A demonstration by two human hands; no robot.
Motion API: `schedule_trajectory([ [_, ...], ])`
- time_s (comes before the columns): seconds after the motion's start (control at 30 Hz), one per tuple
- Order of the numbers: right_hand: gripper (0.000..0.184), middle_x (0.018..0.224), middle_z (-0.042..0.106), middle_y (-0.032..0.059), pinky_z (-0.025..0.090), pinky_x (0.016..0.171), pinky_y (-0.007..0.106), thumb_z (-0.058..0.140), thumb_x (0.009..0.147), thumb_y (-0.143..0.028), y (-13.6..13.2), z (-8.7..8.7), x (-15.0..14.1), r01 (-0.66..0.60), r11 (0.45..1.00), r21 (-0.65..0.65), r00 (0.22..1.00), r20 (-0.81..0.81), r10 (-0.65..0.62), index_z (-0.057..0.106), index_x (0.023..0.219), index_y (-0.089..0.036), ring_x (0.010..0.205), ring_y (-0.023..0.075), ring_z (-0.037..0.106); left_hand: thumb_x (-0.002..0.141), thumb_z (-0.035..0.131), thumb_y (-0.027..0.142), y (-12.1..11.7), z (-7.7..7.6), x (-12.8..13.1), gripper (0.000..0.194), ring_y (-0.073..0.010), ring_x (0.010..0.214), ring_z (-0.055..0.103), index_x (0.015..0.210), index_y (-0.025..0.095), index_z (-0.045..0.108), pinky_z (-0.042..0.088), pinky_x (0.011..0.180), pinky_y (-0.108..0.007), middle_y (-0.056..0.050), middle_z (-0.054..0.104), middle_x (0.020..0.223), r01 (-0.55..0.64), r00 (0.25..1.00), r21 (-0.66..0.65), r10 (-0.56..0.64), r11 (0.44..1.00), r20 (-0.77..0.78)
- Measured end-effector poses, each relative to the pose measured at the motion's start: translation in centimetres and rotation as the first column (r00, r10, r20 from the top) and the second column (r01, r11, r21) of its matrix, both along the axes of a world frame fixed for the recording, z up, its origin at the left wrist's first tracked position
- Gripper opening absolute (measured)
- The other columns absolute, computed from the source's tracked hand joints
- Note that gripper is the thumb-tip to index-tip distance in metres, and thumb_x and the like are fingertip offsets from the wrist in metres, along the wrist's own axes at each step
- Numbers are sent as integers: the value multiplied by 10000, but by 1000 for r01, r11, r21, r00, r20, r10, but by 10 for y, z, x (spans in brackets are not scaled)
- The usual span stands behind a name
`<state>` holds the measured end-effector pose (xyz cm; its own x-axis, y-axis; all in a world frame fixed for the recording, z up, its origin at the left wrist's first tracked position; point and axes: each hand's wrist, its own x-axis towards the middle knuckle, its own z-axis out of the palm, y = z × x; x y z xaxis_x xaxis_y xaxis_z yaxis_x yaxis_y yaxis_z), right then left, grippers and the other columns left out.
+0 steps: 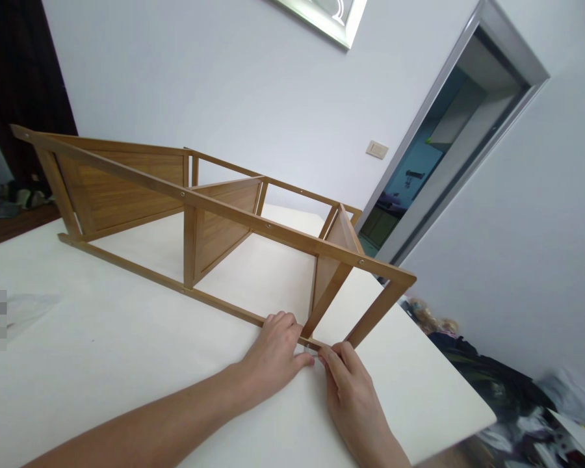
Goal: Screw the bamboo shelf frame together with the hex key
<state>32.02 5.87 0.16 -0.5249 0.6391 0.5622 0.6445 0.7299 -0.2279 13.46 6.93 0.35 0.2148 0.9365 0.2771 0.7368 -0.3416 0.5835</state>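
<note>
A wooden shelf rack [224, 207] lies on its side on a white table [127, 338], its slatted shelves standing upright between the rails. My left hand [277, 351] is closed over the lower near rail, close to the rack's right end, with the thumb stretched along the near side. Just right of it, my right hand [348, 383] pinches the end of a thin metal piece that looks like a hex key [314, 355]. That piece meets the rail beside a shelf's end; its tip and any screw under it are too small to make out.
A clear plastic bag [34, 311] lies at the table's left. Behind the rack stands a pale wall with a light switch [377, 149] and a doorway [419, 149]. Clothes and bags [487, 377] are heaped on the right, past the table's edge.
</note>
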Motion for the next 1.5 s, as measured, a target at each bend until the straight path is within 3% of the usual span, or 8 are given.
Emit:
schedule_trajectory([
  [0.77, 252, 818, 515, 47, 499, 597, 280, 392, 934, -52, -2, 6, -5, 30, 999, 29, 997, 70, -32, 588, 1011, -192, 713, 171, 547, 791, 708, 380, 0, 0, 1, 224, -258, 966, 532, 843, 180, 623, 406, 892, -416, -54, 598, 948, -9, 1000, 5, 9, 1000, 13],
  [1.27, 226, 842, 569, 49, 518, 594, 264, 430, 953, -96, -1, 17, -12, -58, 998, 10, 996, -73, 58, 599, 1066, -195, 701, 147, 580, 822, 674, 292, -2, 0, 0, 133, -252, 963, 537, 831, 179, 605, 408, 874, -405, -52, 593, 936, 8, 1000, 15, -8, 1000, 22],
  [1.4, 156, 815, 617, 30, 535, 612, 255, 479, 937, -122, 1, 19, -12, -63, 998, -30, 986, -158, 57, 602, 981, -207, 689, 136, 615, 828, 669, 286, -4, 2, -1, 129, -253, 968, 537, 827, 178, 598, 410, 877, -407, -52, 591, 935, 18, 1000, 17, -18, 1000, 15],
  [1.5, 101, 781, 636, 13, 519, 539, 222, 521, 916, -151, 3, 18, -12, -33, 992, -119, 979, -205, 8, 588, 962, -212, 665, 133, 631, 836, 657, 271, -4, 2, -1, 114, -249, 960, 537, 823, 180, 589, 416, 870, -401, -50, 588, 932, 17, 1000, 22, -17, 1000, 7],
])
